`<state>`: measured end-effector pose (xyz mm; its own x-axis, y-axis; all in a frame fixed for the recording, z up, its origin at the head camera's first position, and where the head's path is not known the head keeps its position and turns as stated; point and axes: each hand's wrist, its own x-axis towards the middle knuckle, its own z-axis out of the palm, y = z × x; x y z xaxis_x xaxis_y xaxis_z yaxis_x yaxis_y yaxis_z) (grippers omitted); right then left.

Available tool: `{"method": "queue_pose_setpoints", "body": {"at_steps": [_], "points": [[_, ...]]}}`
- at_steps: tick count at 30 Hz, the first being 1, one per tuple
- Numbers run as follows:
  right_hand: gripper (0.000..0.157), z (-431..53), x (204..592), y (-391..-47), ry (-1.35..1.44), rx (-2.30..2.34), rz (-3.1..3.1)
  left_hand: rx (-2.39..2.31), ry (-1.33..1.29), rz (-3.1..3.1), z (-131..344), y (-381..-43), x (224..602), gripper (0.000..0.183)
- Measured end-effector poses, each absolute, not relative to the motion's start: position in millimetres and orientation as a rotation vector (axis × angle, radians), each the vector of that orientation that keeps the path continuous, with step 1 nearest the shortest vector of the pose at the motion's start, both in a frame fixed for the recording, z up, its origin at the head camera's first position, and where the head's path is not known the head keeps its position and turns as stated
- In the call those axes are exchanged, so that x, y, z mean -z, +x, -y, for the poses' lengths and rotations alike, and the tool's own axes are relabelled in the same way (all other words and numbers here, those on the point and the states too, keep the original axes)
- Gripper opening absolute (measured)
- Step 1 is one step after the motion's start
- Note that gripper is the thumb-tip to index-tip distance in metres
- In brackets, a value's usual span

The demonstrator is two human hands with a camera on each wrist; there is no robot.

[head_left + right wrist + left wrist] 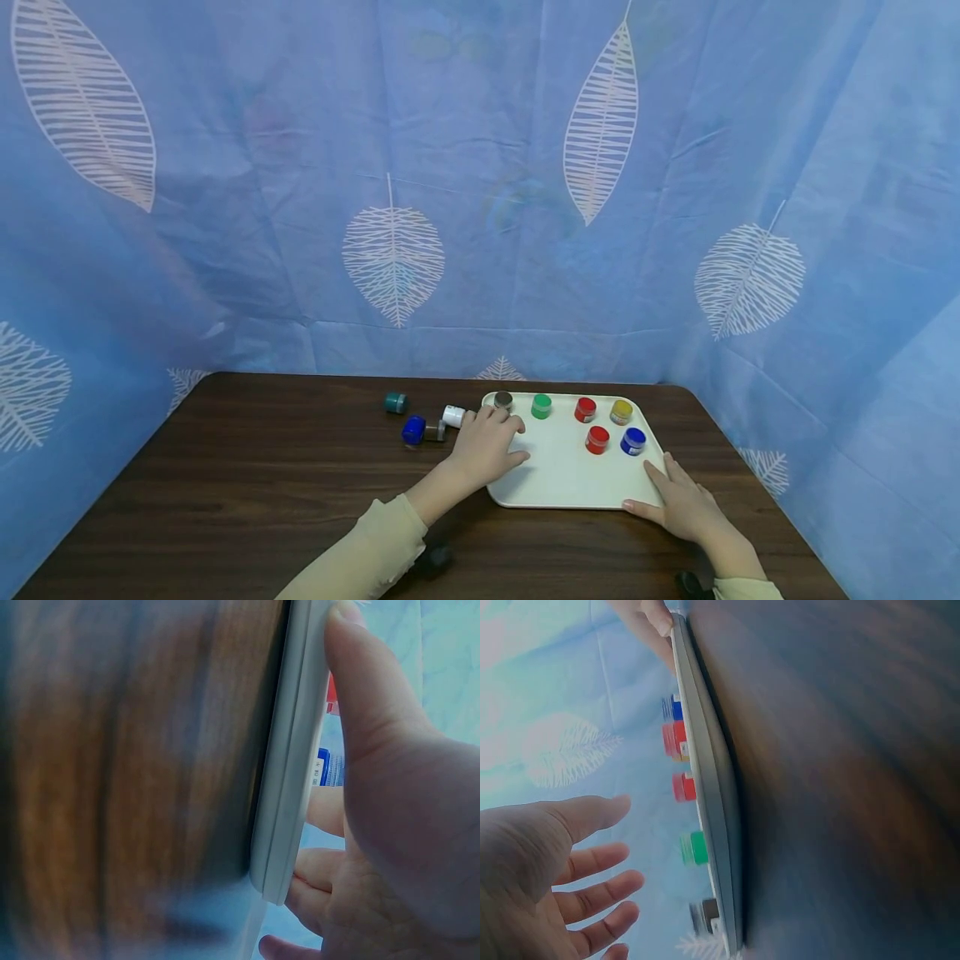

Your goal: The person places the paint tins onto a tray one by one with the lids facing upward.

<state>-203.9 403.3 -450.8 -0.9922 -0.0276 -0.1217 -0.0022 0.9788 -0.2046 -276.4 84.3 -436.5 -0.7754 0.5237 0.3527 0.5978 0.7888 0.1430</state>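
A white tray (558, 483) lies on the table with several small paint jars on it. My left hand (483, 446) is over the tray's left end, fingers spread and nothing between them. Near its fingertips are a dark-lidded jar (503, 401) and, outside the tray, a white jar (453, 416). My right hand (686, 504) rests at the tray's front right corner, thumb along the front rim and fingers along the right side. Also on the tray are a green jar (541, 406), two red jars, one at the back (585, 409), a yellow jar (621, 412) and a blue jar (633, 441).
Left of the tray, a teal jar (396, 402), another blue jar (413, 430) and a brown jar (435, 430) lie on the dark wooden table (262, 483). A blue curtain (480, 250) with white leaf prints hangs behind the table and along its sides.
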Motion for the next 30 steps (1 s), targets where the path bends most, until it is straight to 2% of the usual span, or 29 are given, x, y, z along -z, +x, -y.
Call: {"method": "queue_pose_setpoints", "body": {"at_steps": [17,30], "points": [[0.096,-404.2,452.4,-203.6,-0.057,0.318,-3.021,0.266,-0.839,2.622,-21.7,-283.1,439.1,0.034],[0.096,-406.2,455.4,-204.0,-0.045,0.308,-3.030,0.158,-0.821,2.670,14.0,-295.7,437.8,0.042]]}}
